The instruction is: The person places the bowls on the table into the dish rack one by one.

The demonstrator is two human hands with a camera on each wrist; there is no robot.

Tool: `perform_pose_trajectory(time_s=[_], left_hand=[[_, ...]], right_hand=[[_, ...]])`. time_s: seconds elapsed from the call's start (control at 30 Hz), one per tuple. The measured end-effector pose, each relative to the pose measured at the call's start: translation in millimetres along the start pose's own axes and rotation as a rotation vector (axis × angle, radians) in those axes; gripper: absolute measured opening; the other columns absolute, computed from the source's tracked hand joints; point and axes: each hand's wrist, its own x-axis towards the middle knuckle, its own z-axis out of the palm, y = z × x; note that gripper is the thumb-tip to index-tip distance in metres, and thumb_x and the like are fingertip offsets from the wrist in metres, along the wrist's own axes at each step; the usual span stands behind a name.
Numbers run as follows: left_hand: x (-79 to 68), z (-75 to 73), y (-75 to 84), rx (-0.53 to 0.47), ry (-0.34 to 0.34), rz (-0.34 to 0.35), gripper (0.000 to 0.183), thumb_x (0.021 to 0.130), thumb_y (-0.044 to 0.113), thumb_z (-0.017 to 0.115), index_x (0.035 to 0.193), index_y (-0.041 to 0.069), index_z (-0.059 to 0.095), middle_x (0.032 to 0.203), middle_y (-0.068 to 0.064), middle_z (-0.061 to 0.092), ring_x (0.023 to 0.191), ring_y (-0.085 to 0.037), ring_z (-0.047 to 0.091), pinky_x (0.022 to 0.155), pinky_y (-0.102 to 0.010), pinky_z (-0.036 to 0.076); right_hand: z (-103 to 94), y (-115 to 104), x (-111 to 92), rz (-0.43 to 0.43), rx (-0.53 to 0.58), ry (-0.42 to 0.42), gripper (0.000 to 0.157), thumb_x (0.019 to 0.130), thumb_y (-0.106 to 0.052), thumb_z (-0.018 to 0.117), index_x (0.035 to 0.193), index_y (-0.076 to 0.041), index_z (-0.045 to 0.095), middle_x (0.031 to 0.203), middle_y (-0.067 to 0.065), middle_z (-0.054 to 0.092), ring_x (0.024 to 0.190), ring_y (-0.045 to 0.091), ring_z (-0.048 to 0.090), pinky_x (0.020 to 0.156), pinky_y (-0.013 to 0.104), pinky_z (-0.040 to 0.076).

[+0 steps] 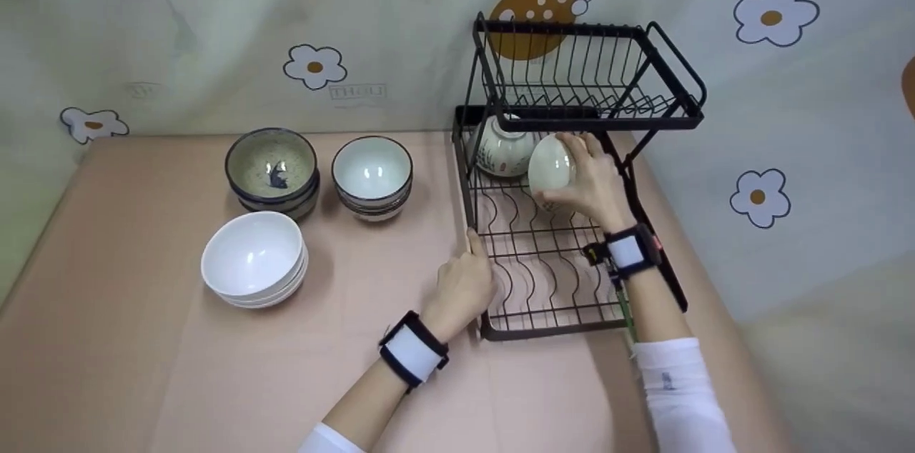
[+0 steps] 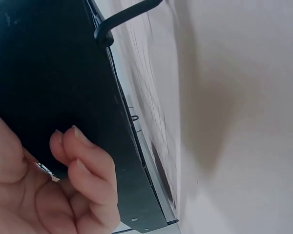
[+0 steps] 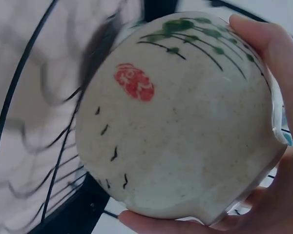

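Note:
My right hand (image 1: 590, 178) holds a pale bowl (image 1: 550, 166) on its side over the rack's lower tier, fingers and thumb spread around it. In the right wrist view the bowl (image 3: 185, 126) shows green leaf strokes and a red stamp on its outside. Just left of it, a similar painted bowl (image 1: 502, 149) sits tipped in the lower tier under the upper shelf. With my left hand (image 1: 463, 289) I grip the left side of the black dish rack (image 1: 557, 331). Curled fingers (image 2: 95, 170) lie against the dark side panel in the left wrist view.
Left of the rack stand three bowl stacks: dark-rimmed greenish bowls (image 1: 268, 167), pale dark-rimmed bowls (image 1: 372, 171) and white bowls (image 1: 254, 260). The rack's raised upper basket (image 1: 586, 71) overhangs the rear. A patterned cloth (image 1: 214, 46) hangs behind the pinkish tabletop (image 1: 250, 374).

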Motion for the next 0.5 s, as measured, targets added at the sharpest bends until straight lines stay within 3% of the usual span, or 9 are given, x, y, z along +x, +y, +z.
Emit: perform_pose_trajectory(time_s=[0.13,0.23,0.33,0.4,0.5], left_hand=[[0.6,1.1,1.4,0.013,0.004,0.003,0.07,0.081,0.008,0.058,0.138,-0.019,0.027,0.052,0.003,0.041,0.041,-0.014,0.041,0.04,-0.026,0.038],[0.7,0.9,1.2,0.022,0.009,0.008,0.07,0.082,0.008,0.058,0.138,-0.019,0.027,0.052,0.003,0.04,0.041,-0.014,0.04,0.039,-0.026,0.037],[0.6,-0.4,1.0,0.011,-0.004,0.011,0.07,0.084,0.008,0.057,0.139,-0.019,0.024,0.051,0.002,0.041,0.041,-0.014,0.041,0.04,-0.026,0.039],[0.4,-0.6,0.8,0.013,0.001,0.012,0.069,0.084,0.008,0.057,0.139,-0.018,0.025,0.052,0.001,0.042,0.041,-0.015,0.042,0.04,-0.026,0.039],[-0.2,-0.6,0.4,0.023,0.015,0.02,0.068,0.083,0.008,0.058,0.138,-0.019,0.026,0.052,0.001,0.042,0.041,-0.015,0.042,0.04,-0.027,0.039]], right_hand=[[4.5,15,14,0.052,-0.061,-0.078,0.099,0.057,-0.04,0.09,0.142,-0.016,0.044,0.138,0.021,0.039,0.116,0.05,0.045,0.083,0.065,0.045],[9.1,24,24,0.108,-0.095,-0.137,0.103,0.059,-0.039,0.088,0.147,-0.024,0.037,0.148,0.02,0.026,0.12,0.053,0.039,0.085,0.07,0.04],[12.4,31,33,0.108,-0.125,-0.157,0.106,0.061,-0.036,0.088,0.15,-0.03,0.03,0.152,0.021,0.018,0.119,0.057,0.038,0.085,0.072,0.039],[13.4,35,39,0.091,-0.139,-0.158,0.107,0.063,-0.034,0.088,0.151,-0.03,0.028,0.152,0.023,0.018,0.119,0.058,0.037,0.087,0.072,0.037],[14.4,38,48,0.042,-0.156,-0.148,0.105,0.063,-0.032,0.089,0.149,-0.026,0.03,0.146,0.026,0.031,0.121,0.054,0.039,0.093,0.071,0.033]])
